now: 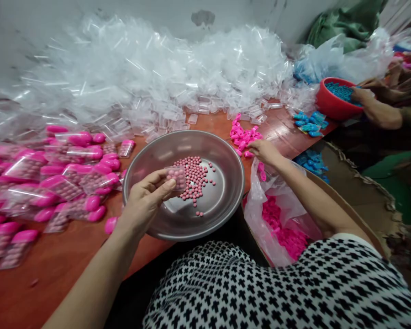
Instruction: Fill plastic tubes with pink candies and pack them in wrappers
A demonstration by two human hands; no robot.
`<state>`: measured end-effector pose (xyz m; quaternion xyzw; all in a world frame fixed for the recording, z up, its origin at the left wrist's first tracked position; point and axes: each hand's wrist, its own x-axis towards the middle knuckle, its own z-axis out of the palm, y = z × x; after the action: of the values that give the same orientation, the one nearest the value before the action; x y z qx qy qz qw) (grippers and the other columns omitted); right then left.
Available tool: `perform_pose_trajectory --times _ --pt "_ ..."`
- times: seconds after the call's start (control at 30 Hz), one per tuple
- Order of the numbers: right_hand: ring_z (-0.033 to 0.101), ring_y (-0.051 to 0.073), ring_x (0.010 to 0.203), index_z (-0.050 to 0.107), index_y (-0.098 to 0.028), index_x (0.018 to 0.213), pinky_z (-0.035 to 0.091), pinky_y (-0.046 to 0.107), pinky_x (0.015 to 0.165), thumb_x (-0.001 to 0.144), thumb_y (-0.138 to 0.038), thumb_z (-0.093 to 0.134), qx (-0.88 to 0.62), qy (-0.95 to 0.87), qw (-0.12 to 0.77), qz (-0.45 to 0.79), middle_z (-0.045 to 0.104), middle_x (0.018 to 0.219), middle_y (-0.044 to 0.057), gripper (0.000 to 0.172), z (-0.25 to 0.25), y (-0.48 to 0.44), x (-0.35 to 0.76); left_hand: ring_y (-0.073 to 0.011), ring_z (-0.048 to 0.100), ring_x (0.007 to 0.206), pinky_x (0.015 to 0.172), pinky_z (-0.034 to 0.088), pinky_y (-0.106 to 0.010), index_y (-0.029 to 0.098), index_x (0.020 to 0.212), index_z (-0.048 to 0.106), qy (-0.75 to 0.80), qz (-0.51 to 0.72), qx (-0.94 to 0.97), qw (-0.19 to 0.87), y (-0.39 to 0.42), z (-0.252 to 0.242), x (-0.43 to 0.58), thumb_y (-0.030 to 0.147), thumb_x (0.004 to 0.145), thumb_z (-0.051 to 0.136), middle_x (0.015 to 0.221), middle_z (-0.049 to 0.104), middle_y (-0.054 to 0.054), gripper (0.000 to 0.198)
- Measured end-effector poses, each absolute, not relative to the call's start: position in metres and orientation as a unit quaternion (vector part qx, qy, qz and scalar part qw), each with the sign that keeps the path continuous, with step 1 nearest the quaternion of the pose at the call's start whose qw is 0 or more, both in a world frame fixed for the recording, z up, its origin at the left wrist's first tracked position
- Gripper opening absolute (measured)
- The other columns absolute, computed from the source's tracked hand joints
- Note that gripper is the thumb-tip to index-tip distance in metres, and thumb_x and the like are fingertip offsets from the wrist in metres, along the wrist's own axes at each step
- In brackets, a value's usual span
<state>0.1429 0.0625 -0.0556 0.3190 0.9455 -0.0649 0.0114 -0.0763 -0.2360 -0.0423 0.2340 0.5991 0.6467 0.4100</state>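
My left hand [147, 196] grips a small clear plastic case [176, 177] filled with pink round candies, thumb on the near side. It is held over a wide steel bowl [222, 219], where loose pink candies [193, 176] lie in the middle. To the right of the bowl, my right hand [265, 151] has its fingertips pinched at the edge of a small heap of bright pink caps [243, 135], with a cap at the fingers. Many filled cases with pink caps [85, 153] are piled left of the bowl.
Clear empty cases [164, 68] form a large heap along the wall. A plastic bag [256, 210] of pink caps [284, 228] sits in a carton below my right arm. At right, a co-worker's hand [373, 107] is at a red bowl [324, 98] of blue candies, near blue caps [310, 123].
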Motion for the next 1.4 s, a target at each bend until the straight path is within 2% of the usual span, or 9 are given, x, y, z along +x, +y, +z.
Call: perform_pose_trajectory --times 0.2,0.33,0.5,0.57,0.73,0.9,0.97,1.23,1.4 --pt "0.059 0.025 0.115 0.069 -0.017 0.118 0.045 0.032 0.091 0.095 -0.026 0.049 0.32 0.944 0.076 -0.04 0.068 0.122 0.014 0.031 -0.079 0.081 0.151 -0.0223 0.072 0.087 0.078 0.064 -0.035 0.022 0.095 0.075 0.609 0.641 0.236 0.403 -0.237 -0.041 -0.075 0.037 0.068 0.084 0.099 0.075 -0.007 0.032" --pt "0.063 0.029 0.108 0.066 -0.015 0.116 0.047 0.035 0.086 0.092 -0.032 0.056 0.331 0.939 0.085 -0.033 0.069 0.117 0.017 0.032 -0.079 0.076 0.153 -0.0235 0.072 0.084 0.079 0.064 -0.04 0.02 0.094 0.075 0.618 0.636 0.23 0.401 -0.235 -0.04 -0.074 0.039 0.065 0.086 0.094 0.075 -0.008 0.035" --pt "0.066 0.023 0.101 0.066 -0.019 0.114 0.047 0.031 0.084 0.09 -0.03 0.057 0.328 0.94 0.066 -0.059 0.072 0.114 0.01 0.028 -0.078 0.079 0.152 -0.022 0.072 0.082 0.079 0.064 -0.04 0.019 0.096 0.074 0.615 0.64 0.239 0.394 -0.237 -0.042 -0.072 0.039 0.066 0.085 0.094 0.075 -0.008 0.038" --pt "0.066 0.021 0.098 0.068 -0.017 0.111 0.047 0.03 0.085 0.087 -0.028 0.059 0.346 0.93 -0.017 -0.125 0.073 0.109 0.009 0.027 -0.075 0.079 0.151 -0.0216 0.072 0.082 0.078 0.064 -0.039 0.018 0.096 0.074 0.608 0.641 0.247 0.398 -0.238 -0.042 -0.072 0.039 0.065 0.086 0.094 0.076 -0.008 0.04" --pt "0.065 0.016 0.077 0.069 -0.016 0.097 0.052 0.03 0.072 0.073 -0.041 0.074 0.293 0.808 -0.227 -0.458 0.072 0.092 0.005 0.035 -0.044 0.05 0.134 -0.0221 0.072 0.081 0.079 0.063 -0.039 0.016 0.098 0.074 0.592 0.645 0.28 0.394 -0.235 -0.032 -0.066 0.043 0.064 0.086 0.094 0.076 -0.008 0.045" --pt "0.067 0.016 0.081 0.071 -0.018 0.093 0.055 0.031 0.08 0.063 -0.04 0.086 0.166 0.758 -0.205 -0.597 0.073 0.088 0.003 0.039 -0.002 -0.028 0.1 -0.0329 0.067 0.112 0.084 0.061 -0.04 0.016 0.095 0.076 0.509 0.647 0.372 0.428 -0.221 -0.016 -0.05 0.045 0.071 0.08 0.138 0.06 -0.016 0.038" --pt "0.068 0.017 0.081 0.073 -0.018 0.091 0.056 0.032 0.078 0.063 -0.04 0.087 0.146 0.765 -0.173 -0.602 0.074 0.087 0.003 0.038 0.006 -0.054 0.087 -0.0361 0.06 0.123 0.086 0.06 -0.04 0.016 0.094 0.077 0.496 0.659 0.39 0.41 -0.217 -0.014 -0.048 0.044 0.073 0.079 0.142 0.057 -0.015 0.035" --pt "0.067 0.013 0.067 0.075 -0.018 0.083 0.057 0.029 0.067 0.053 -0.033 0.093 0.189 0.654 -0.179 -0.711 0.073 0.077 0.0 0.039 -0.006 -0.072 0.056 -0.024 0.073 0.088 0.083 0.06 -0.037 0.016 0.094 0.077 0.491 0.73 0.289 0.378 -0.228 -0.025 -0.064 0.044 0.065 0.084 0.099 0.077 -0.009 0.041" --pt "0.067 0.014 0.07 0.074 -0.018 0.087 0.058 0.029 0.067 0.058 -0.034 0.091 0.169 0.683 -0.199 -0.682 0.073 0.08 0.001 0.037 -0.002 -0.066 0.055 -0.023 0.073 0.084 0.083 0.06 -0.038 0.015 0.095 0.076 0.531 0.704 0.32 0.347 -0.237 -0.03 -0.073 0.046 0.07 0.08 0.095 0.077 -0.01 0.04"
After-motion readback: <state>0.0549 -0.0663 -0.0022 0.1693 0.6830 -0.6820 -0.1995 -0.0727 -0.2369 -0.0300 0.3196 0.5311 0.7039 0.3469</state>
